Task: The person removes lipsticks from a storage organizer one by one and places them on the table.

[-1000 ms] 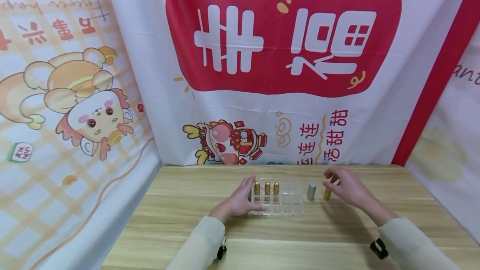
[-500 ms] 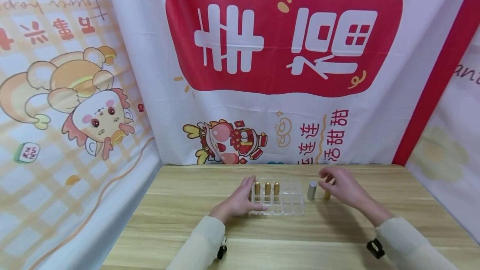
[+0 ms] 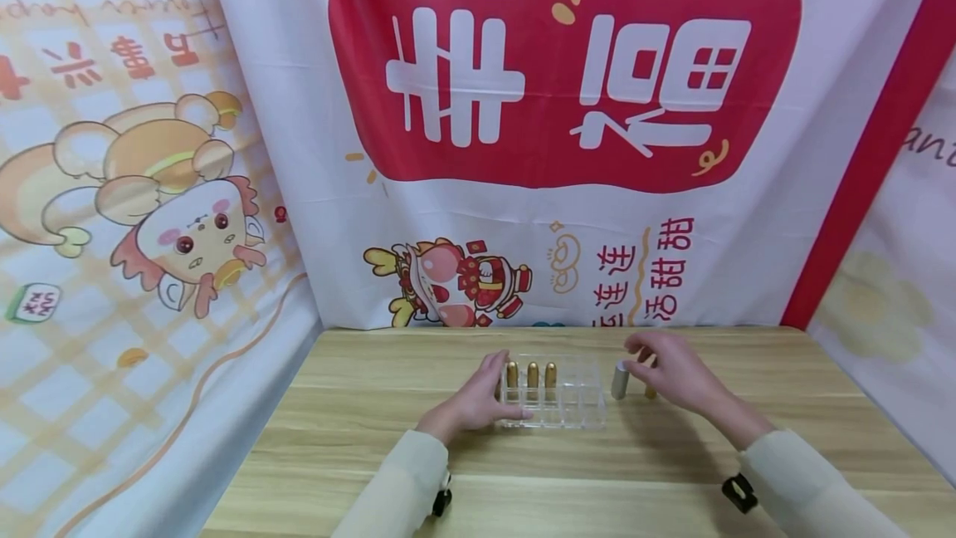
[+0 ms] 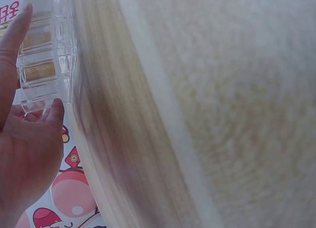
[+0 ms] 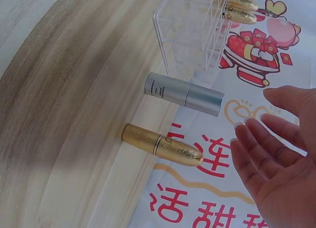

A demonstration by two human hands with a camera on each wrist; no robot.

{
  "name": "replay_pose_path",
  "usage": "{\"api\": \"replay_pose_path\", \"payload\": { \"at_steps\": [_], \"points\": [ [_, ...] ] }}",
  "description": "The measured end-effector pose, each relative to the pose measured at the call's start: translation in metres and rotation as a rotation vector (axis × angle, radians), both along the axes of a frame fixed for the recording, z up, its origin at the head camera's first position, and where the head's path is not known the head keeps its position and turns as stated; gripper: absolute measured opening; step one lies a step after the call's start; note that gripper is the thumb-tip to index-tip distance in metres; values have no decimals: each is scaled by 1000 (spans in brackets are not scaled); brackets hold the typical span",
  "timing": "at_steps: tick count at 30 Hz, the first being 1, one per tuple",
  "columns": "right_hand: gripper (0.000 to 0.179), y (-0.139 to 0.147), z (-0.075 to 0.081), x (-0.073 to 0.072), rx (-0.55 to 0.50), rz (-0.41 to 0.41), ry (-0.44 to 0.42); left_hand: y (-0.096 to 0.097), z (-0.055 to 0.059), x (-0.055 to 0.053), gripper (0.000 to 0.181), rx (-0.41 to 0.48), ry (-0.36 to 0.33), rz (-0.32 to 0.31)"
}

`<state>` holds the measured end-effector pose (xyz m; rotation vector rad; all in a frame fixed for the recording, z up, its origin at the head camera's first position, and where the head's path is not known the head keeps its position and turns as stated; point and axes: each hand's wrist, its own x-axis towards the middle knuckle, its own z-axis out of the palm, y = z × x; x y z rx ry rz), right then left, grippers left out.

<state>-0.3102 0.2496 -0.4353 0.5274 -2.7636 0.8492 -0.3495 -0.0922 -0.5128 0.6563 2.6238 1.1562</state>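
Note:
A clear acrylic lipstick organizer (image 3: 582, 415) stands on the table, its left end gripped by my left hand (image 3: 475, 397). In the left wrist view, the thumb and fingers span the organizer's end. Several gold bullet-shaped lipstick tubes (image 3: 533, 376) stand in its back row, on the left side. To the right of the organizer is a silver cylindrical tube (image 5: 183, 94), upright on the table. Beside it stands a loose gold lipstick tube (image 5: 163, 144), partly hidden by my right hand (image 3: 675, 368) in the head view. That hand is near the silver tube's top, fingers spread and holding nothing.
The wood-grain table (image 3: 553, 488) ends at the back against a white cloth (image 3: 299, 148) with red prints. More printed cloth (image 3: 149, 272) hangs on the left, and another sheet is on the right. A dark strap shows at each sleeve.
My right hand has moved left, from over the loose gold lipstick tube to the silver tube. My left hand and the organizer have stayed in place.

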Motion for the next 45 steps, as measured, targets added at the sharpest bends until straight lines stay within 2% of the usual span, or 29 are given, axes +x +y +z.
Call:
{"api": "replay_pose_path", "payload": {
  "at_steps": [11,19,34,45],
  "points": [
    [21,-7,2,0,-33,25,-9,-1,0,0,117,-9,-4,-7],
    [19,-11,-1,-4,0,51,48,0,2,1,117,-3,3,-9],
    [17,-21,-1,-8,-14,70,68,0,2,1,117,-14,-3,-5],
    [21,-30,0,-8,-32,77,65,0,1,0,118,-26,32,-6]
  ]
}}
